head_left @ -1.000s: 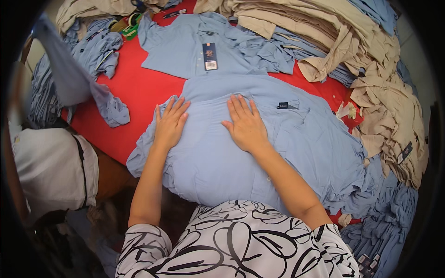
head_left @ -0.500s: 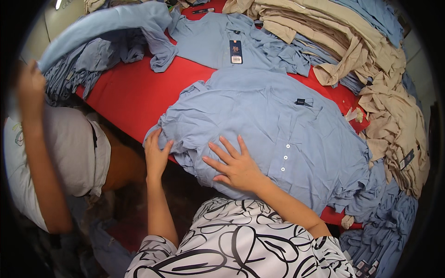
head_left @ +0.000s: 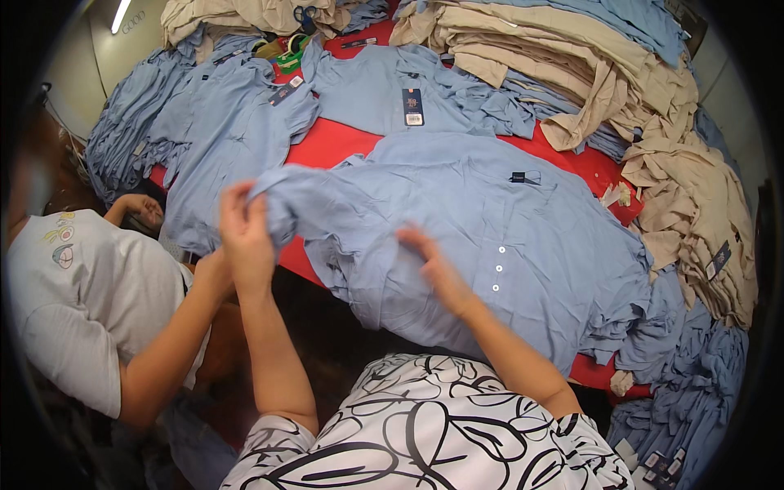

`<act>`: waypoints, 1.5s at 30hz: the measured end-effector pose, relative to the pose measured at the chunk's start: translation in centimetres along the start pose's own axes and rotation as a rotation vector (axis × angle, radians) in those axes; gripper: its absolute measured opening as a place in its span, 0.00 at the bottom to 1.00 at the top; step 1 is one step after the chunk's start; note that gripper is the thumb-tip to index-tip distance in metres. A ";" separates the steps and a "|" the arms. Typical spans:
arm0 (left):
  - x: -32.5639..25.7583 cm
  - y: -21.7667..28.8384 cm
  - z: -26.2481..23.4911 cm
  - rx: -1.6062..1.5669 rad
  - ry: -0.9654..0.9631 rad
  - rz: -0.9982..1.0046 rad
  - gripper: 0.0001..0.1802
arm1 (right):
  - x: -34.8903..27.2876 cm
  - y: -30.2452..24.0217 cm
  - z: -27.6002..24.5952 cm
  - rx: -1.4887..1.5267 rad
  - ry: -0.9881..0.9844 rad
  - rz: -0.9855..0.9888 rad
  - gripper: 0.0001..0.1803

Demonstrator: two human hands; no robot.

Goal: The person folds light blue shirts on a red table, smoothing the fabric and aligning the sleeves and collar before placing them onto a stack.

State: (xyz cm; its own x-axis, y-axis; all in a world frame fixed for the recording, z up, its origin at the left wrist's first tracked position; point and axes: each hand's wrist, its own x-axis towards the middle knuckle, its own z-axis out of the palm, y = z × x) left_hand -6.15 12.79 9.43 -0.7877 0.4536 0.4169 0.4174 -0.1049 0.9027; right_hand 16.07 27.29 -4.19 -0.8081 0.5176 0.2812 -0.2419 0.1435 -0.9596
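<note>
I have the left hand (head_left: 247, 233) pinching a lifted sleeve (head_left: 306, 192) of the blue shirt (head_left: 445, 204), which lies on the red table's (head_left: 331, 143) near side; the right hand (head_left: 437, 265), blurred, hovers loosely spread over it.

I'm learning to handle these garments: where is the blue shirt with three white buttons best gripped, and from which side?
Probably by pinching the loose cloth at its left end, coming from the left: the left hand holds that part raised, while the rest of the blue shirt lies spread out.
</note>
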 end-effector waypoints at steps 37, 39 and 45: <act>-10.3 -4.4 22.5 0.575 -0.526 0.620 0.19 | -19.7 -11.9 -16.1 -1.121 0.786 0.207 0.08; -13.7 -2.6 23.3 0.338 -0.703 0.462 0.17 | -19.0 -12.1 -15.7 -1.154 0.744 0.264 0.09; -19.6 -0.8 25.1 0.218 -0.992 0.691 0.16 | -18.8 -12.4 -16.2 -1.071 0.462 0.369 0.10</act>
State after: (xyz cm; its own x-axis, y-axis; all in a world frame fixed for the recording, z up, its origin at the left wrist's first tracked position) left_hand 20.35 26.25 -2.11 0.2748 0.8482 0.4529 0.7524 -0.4830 0.4480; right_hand 42.96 29.48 2.23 -0.4154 0.8937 0.1698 0.7018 0.4336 -0.5652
